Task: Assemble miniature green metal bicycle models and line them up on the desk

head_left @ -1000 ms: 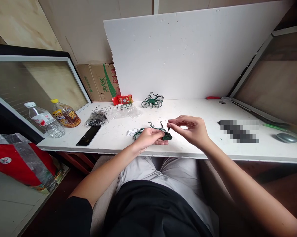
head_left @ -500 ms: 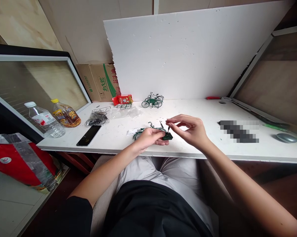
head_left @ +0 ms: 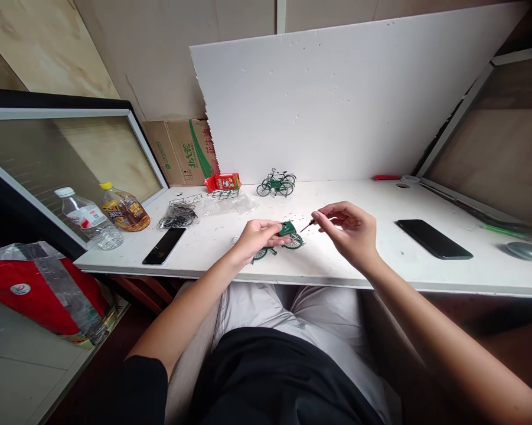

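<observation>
Evidently, the left hand [head_left: 260,237] pinched a green piece [head_left: 287,228], probably light, stiff, best gripped edgewise, and the right hand [head_left: 351,229] a thin tool [head_left: 308,225]

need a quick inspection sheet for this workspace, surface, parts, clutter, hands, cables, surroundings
surface: white table, dark specks scattered
job's things: green part, thin dark tool, model bicycle partly hidden
clutter: white-capped bottle, yellow-capped bottle, phone near them, black phone at right, red packet
grips: left hand holds green part; right hand pinches thin dark tool
cables: nothing seen for certain
surroundings: white board behind, cardboard box beside it
</observation>
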Available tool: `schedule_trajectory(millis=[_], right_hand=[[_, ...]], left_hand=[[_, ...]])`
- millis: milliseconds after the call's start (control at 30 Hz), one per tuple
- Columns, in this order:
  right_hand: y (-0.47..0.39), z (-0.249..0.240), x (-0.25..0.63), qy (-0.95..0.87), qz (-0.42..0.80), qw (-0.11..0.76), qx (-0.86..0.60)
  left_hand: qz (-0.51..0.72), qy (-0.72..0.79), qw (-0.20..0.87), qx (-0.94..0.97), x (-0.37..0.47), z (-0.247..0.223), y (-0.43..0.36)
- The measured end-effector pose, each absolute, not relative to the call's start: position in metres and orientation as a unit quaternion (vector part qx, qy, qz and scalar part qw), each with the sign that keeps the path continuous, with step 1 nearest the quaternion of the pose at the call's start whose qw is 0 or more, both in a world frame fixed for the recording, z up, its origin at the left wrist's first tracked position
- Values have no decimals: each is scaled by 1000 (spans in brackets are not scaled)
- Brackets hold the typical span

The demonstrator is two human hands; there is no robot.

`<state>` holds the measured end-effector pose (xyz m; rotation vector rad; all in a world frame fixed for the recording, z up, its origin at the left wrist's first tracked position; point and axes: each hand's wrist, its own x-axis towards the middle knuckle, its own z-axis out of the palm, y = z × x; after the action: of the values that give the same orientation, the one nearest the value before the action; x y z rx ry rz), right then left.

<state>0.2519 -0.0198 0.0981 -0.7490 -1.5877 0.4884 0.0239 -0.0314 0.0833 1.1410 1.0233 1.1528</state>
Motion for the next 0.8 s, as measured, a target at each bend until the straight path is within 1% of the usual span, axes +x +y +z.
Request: schedule_trajectory(millis=[133,233,333,400,567,800], right_hand=[[-13,93,253,-669,242,619,-333],[-8,88,252,-668,251,615,-335],[-4,82,252,-671,248,612,-338],[-1,79,253,-674,247,607,-341],[7,72,259,-688,248,580,-358],[16,63,266,-693,237,563,-382]], left_hand=[[529,458,547,460,-1,79,-12],[505,513,495,488,-23,69,6],[501,587,337,539,-46,52,25],[489,617,261,558,-59,39,37],[454,636,183,597,-76,17,49],[408,641,122,638,-80,13,50]])
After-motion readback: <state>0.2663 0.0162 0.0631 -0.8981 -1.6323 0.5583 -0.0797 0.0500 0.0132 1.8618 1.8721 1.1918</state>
